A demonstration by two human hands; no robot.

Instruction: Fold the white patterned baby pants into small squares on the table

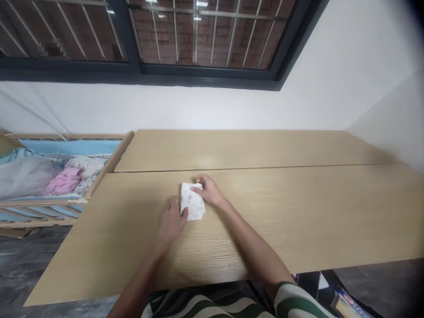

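A small folded white cloth [192,204] with a faint print lies on the light wood-grain tabletop [298,212]. My left hand [172,221] is at its left side, thumb over the lower left edge and fingers along the outer side. At the upper right corner, my right hand [210,191] grips the cloth, its thumb on top and its fingers curled at the far edge. Both forearms reach in from the near edge of the table.
A second board [251,148] adjoins the tabletop along a seam, against the white wall [205,106]. On the left stands a wooden crib [109,152] with pink clothing [64,180] and bedding inside. A dark-framed barred window [208,75] is above. Below the near right edge lies a colourful packet [351,304].
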